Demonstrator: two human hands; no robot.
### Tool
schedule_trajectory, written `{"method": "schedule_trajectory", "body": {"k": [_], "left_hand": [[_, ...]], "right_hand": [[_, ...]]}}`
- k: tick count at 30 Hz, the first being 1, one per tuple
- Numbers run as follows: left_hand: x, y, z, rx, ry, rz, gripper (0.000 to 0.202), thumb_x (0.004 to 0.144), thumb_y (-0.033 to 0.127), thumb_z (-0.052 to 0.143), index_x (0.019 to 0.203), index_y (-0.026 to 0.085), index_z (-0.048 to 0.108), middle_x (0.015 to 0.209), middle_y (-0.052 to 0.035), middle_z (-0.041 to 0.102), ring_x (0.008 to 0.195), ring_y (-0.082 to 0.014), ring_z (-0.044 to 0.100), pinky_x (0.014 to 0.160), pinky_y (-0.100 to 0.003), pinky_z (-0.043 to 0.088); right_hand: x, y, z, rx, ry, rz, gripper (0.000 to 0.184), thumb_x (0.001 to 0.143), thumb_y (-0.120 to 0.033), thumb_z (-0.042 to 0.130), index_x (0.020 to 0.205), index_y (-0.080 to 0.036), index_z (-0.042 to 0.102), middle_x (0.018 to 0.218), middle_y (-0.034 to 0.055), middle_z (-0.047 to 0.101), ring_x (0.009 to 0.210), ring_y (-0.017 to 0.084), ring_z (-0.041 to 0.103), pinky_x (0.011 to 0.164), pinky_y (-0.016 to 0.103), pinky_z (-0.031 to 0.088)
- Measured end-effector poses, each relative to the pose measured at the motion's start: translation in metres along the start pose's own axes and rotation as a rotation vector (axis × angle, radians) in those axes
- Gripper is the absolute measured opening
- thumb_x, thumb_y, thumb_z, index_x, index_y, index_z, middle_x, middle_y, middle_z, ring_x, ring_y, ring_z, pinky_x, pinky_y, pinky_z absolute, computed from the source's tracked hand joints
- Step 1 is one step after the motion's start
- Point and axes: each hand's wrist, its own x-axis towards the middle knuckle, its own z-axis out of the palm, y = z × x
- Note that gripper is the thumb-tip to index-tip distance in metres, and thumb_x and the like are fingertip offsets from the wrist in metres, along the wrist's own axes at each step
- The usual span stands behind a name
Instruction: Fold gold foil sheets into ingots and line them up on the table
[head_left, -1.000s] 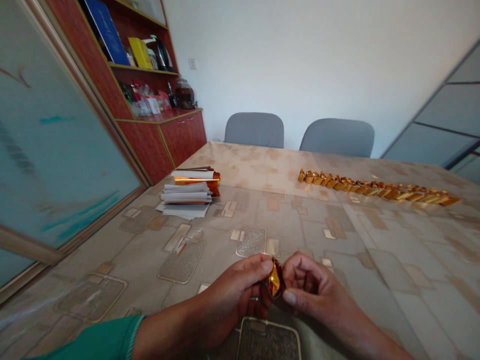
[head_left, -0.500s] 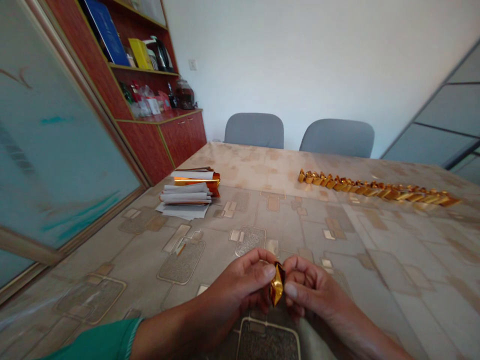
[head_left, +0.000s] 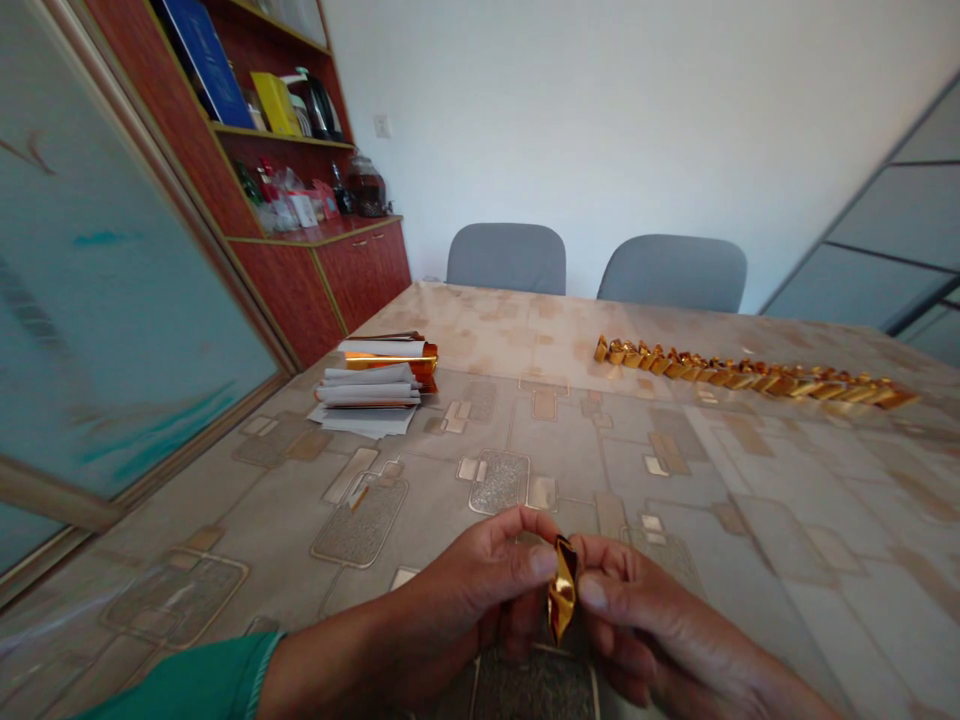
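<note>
gold foil pinched above a patterned table

white wall closes off the far side of the room, with two grey chairs tucked in at the far edge of the table. a red wood cabinet stands along the left side, its shelves holding a blue folder, a yellow box, a dark kettle and a glass jar. a large teal-tinted glass panel fills the left of the view.

on the table, a long row of small gold foil pieces runs across the far right. a stack of white paper sits toward the left, just beside and partly under a bundle of gold foil sheets.

both hands are close together above the near edge of the table, with a green sleeve on the left arm. the left hand is mostly closed, its thumb pressed to the upper left of the foil. the right hand is curled the same way, its thumb against the foil from the other side. the creased foil stands nearly upright between them, tilted slightly, its narrow end pointing down.
</note>
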Motion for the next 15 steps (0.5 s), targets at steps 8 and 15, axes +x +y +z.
{"method": "schedule_trajectory", "body": {"k": [8,15], "left_hand": [[0.0022,-0.0018,0.0001,-0.102,-0.032,0.005,0.046,0.082,0.047,0.078,0.108,0.017,0.054,0.086,-0.0026,0.059,0.066,-0.0085,0.054,0.054,-0.017,0.039],[-0.0017,0.0029,0.001,-0.005,-0.064,0.033,0.039,0.082,0.039,0.078,0.106,0.019,0.056,0.085,-0.0001,0.057,0.064,-0.0073,0.049,0.053,-0.017,0.04]], "right_hand": [[-0.0026,-0.0047,0.0028,-0.034,0.009,0.017,0.033,0.077,-0.038,0.085,0.089,-0.016,0.063,0.056,-0.0072,0.061,0.031,-0.001,0.025,0.03,0.011,0.026],[-0.0009,-0.0032,0.0087,-0.093,0.089,-0.026,0.039,0.073,-0.041,0.087,0.085,-0.018,0.058,0.053,-0.0077,0.063,0.027,-0.001,0.027,0.028,0.012,0.023]]}}
